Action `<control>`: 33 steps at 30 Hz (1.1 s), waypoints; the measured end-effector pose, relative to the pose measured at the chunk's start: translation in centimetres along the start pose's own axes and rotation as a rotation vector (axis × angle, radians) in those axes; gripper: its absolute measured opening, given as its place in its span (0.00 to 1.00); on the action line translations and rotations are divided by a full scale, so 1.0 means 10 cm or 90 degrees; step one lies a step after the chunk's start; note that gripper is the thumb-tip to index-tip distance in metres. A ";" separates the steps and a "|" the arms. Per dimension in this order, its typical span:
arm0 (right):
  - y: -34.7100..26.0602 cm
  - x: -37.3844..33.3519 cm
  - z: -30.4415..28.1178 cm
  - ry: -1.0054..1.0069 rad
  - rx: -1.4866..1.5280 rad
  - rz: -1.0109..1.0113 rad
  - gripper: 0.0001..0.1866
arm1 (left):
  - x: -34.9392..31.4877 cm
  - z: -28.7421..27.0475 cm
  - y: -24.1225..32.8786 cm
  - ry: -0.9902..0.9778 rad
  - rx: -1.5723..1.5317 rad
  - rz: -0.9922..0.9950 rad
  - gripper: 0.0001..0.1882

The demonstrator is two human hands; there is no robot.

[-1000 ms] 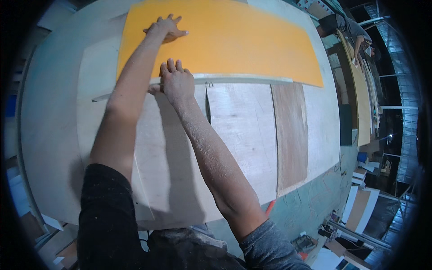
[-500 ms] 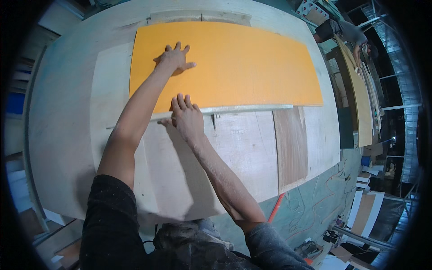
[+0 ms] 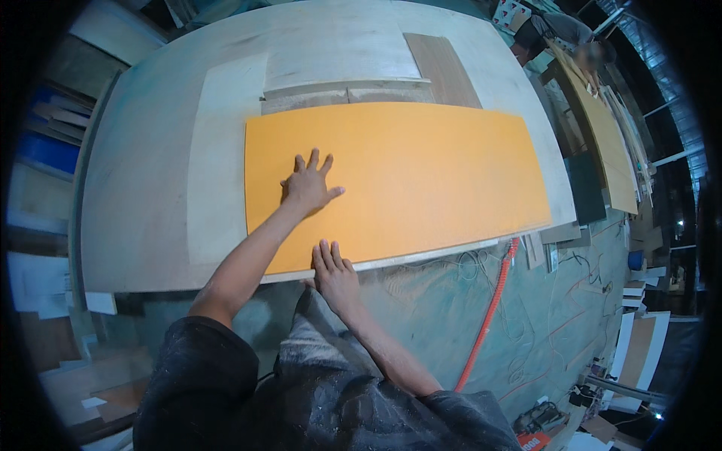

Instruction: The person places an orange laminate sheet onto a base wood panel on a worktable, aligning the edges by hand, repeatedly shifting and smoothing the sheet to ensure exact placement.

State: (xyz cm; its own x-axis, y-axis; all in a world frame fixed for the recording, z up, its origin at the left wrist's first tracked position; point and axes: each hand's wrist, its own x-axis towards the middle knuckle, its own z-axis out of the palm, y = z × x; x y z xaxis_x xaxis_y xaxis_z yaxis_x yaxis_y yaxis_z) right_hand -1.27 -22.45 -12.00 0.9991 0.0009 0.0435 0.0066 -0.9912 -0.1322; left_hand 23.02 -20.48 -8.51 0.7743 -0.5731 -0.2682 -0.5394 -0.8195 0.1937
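Observation:
A large rectangular orange panel (image 3: pixel 421 169) lies flat on the worktable (image 3: pixel 143 203), its near long side along the table's front edge. My left hand (image 3: pixel 308 188) rests on the panel's left part with its fingers spread, holding nothing. At the panel's near edge, left of the middle, my right hand (image 3: pixel 336 284) has its fingers over the top face and its thumb at the rim below. The underside of the panel is hidden.
Behind the panel lie a pale wooden strip (image 3: pixel 346 90) and a brown board (image 3: pixel 444 71). An orange-red hose (image 3: pixel 492 301) runs down to the floor at right, among loose cables. Another person (image 3: pixel 564 34) bends over boards (image 3: pixel 594 143) at the far right.
The orange panel has come toward me across the table, up to its front edge, with both hands still on it. The strip and brown board now show behind it.

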 end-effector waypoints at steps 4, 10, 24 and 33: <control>-0.26 -1.01 -0.07 -0.025 0.037 0.013 0.48 | -0.96 0.28 0.36 -0.029 0.018 0.006 0.52; -0.32 -1.51 -0.30 -0.057 0.044 -0.023 0.45 | -1.52 0.47 0.52 0.028 -0.043 0.006 0.50; 4.27 -2.48 -0.56 0.408 0.254 0.737 0.19 | -3.24 1.55 -0.48 0.014 -0.264 -0.433 0.32; 4.59 -2.37 -0.07 0.547 0.944 0.768 0.15 | -3.26 1.52 -0.43 0.136 -0.251 -0.413 0.26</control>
State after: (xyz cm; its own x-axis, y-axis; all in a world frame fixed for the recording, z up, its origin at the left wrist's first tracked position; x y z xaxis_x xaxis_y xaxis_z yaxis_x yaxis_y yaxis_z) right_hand -24.66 -68.04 -18.40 0.2666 -0.8913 -0.3668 -0.0233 0.3745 -0.9269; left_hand -4.88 1.66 -14.96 0.9626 0.0658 -0.2628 0.1687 -0.9046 0.3916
